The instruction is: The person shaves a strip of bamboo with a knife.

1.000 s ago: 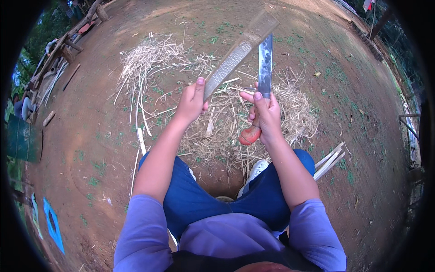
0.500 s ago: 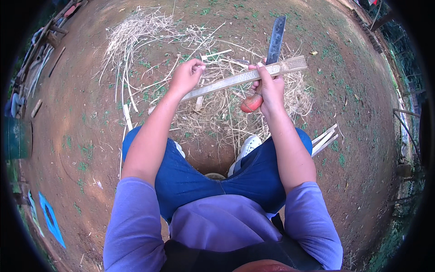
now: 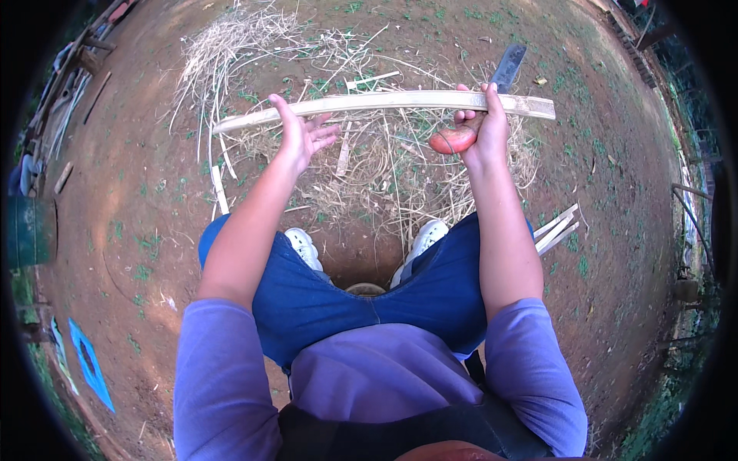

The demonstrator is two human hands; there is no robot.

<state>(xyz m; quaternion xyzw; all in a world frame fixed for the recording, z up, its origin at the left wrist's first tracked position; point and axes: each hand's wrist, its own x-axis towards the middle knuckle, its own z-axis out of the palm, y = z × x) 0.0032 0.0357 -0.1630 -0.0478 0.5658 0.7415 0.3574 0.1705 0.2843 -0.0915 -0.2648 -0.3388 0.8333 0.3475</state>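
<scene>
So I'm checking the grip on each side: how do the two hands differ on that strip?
The left hand is open, palm up, fingers spread under the bamboo strip; the right hand is closed around the strip. The right hand also holds a knife with a reddish handle; the left holds nothing else. Both touch the strip.

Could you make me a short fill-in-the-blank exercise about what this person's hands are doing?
1. The long bamboo strip lies ____ across the view, from one hand to the other.
2. The right hand grips the strip together with a knife whose handle is ____.
3. The left hand is ____, its fingers spread under the strip.
4. Pale shavings lie on the ____ ground.

Missing words: sideways; red; open; dirt
</scene>
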